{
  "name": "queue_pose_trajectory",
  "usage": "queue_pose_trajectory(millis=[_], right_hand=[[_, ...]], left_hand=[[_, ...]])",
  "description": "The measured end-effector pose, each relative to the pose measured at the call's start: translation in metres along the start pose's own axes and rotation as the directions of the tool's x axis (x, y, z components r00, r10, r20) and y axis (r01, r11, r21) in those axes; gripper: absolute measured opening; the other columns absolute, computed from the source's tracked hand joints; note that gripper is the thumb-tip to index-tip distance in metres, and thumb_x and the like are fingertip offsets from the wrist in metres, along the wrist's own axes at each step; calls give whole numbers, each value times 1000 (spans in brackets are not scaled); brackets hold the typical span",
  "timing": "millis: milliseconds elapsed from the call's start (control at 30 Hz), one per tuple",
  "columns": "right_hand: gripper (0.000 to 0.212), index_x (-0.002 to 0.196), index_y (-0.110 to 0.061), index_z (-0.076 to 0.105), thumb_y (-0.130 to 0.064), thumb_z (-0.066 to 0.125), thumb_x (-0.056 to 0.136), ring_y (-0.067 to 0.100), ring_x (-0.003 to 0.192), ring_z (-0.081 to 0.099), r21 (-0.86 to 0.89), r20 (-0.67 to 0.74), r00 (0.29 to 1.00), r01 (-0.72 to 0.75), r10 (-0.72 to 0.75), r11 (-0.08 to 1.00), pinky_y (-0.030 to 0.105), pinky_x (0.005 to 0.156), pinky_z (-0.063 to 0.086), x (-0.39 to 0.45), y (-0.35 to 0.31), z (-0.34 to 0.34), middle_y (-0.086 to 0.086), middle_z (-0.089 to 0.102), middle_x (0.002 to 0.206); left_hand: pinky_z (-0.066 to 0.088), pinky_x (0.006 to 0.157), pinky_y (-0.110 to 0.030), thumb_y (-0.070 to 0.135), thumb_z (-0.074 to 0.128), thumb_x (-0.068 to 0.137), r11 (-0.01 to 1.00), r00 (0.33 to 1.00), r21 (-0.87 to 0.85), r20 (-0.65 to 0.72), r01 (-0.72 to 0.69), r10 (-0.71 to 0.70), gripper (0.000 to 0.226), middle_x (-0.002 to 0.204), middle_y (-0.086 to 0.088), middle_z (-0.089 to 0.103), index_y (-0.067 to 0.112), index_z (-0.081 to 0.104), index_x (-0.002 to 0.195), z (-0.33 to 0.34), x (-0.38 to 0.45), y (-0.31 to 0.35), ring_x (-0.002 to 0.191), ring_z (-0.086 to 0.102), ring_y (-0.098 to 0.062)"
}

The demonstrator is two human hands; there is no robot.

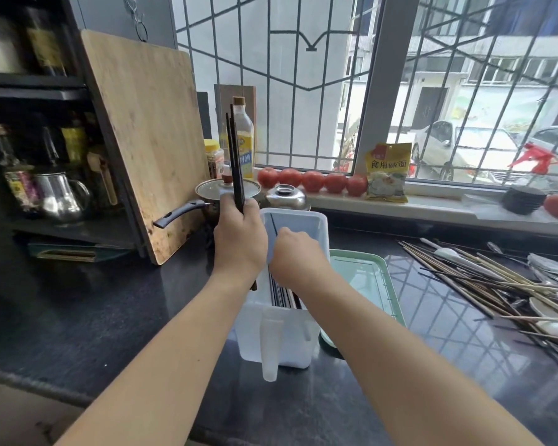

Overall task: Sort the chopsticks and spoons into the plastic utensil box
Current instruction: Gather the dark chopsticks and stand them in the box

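Left hand [239, 235]: fingers curled round a small bundle of dark chopsticks [235, 156], held near upright, tips well above the fist, lower ends poking out just below the wrist at the box's left wall. Risk: the grip sits low on long sticks, so a loosened finger would likely let them fan out and tip toward the lidded pot [227, 189] just beyond the left hand, or slide down outside the box.

Between and under both hands: the white plastic utensil box [273, 329] on the dark counter [110, 317]. Dark chopsticks already lie lengthwise in it, under the right hand. Risk: the box looks light and neither hand is seen steadying it; a push on its contents could skid it on the glossy counter.

Right hand [292, 252]: knuckles up, reaching down into the box. Fingertips are hidden, so whether they pinch a stick or merely press on them cannot be told. Risk: the left bundle descending while this hand is inside could jam or cross the sticks.

Just right of the right hand: green lid [361, 278], touching or close to the box. Well to the right: pile of unsorted chopsticks and spoons [496, 284]. Much remains; a blind reach could scatter it.
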State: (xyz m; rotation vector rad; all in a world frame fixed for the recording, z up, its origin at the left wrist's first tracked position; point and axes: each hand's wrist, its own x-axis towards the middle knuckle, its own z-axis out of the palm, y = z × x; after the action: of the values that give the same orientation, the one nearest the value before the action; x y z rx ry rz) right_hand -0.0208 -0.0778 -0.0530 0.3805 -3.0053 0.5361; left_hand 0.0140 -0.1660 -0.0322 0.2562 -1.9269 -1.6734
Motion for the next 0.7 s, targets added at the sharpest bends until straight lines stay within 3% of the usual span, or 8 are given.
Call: queue_pose_trajectory(millis=[67,133,267,367,467,533,600,700], right_hand=[[16,106,-8,48,-5,53,91,30,84,51,-20,0,1000,-18,18,1000,35,65,40,-2,-1,-1,8,48,87],[20,112,-8,49,-7,52,92,33,96,54,19,10,999,-46,46,999,36,69,41,-3,-2,-2,13,51,111],[32,127,-11,55,-12,45,97,31,116,52,348,-190,977,-23,95,937,36,88,43,0,1,-14,11,46,131],[27,113,-11,66,-16,42,101,24,106,59,613,-276,944,29,180,790,39,92,48,3,4,-18,7,64,114],[29,94,-10,66,-24,43,104,22,82,60,787,-253,938,57,237,615,52,85,54,3,3,-20,5,66,89],[34,89,-14,67,-32,43,106,19,78,62,830,-262,943,111,207,547,49,81,54,1,3,-23,0,65,82],[34,83,-23,68,-35,45,105,14,77,65,830,-286,950,181,124,527,42,77,56,-4,2,-24,-7,66,77],[30,80,-24,71,-32,53,102,10,71,65,748,-363,931,274,27,605,41,74,57,-6,-1,-23,-10,68,70]], left_hand=[[52,72,-59,40,40,103,1000,1000,0,-11,3,-3,19,66,7,48,34,50,87,0,2,-2,65,48,-27],[43,67,-52,48,41,96,999,1000,-25,-5,20,-20,22,60,8,45,41,50,77,0,6,-7,63,42,-27],[42,60,-41,44,47,99,991,997,-117,30,71,-68,23,65,1,50,30,55,83,-1,8,-11,59,45,-27],[37,45,-28,21,49,109,985,991,-150,114,81,-64,20,64,-6,53,11,55,93,-1,5,-8,45,43,-19],[39,42,-26,19,51,109,989,980,-131,196,63,-37,16,66,-4,64,11,59,97,-2,1,-5,43,47,-15],[42,43,-26,19,53,108,993,971,-110,239,48,-21,14,66,-1,69,14,62,99,-3,0,-5,45,53,-17],[42,43,-28,21,55,108,995,962,-96,272,32,-4,15,68,-1,71,14,67,102,-2,-1,-4,46,58,-20],[38,40,-25,21,54,108,992,957,-111,289,58,-24,21,65,-3,66,11,71,101,0,-3,-2,43,53,-21]])
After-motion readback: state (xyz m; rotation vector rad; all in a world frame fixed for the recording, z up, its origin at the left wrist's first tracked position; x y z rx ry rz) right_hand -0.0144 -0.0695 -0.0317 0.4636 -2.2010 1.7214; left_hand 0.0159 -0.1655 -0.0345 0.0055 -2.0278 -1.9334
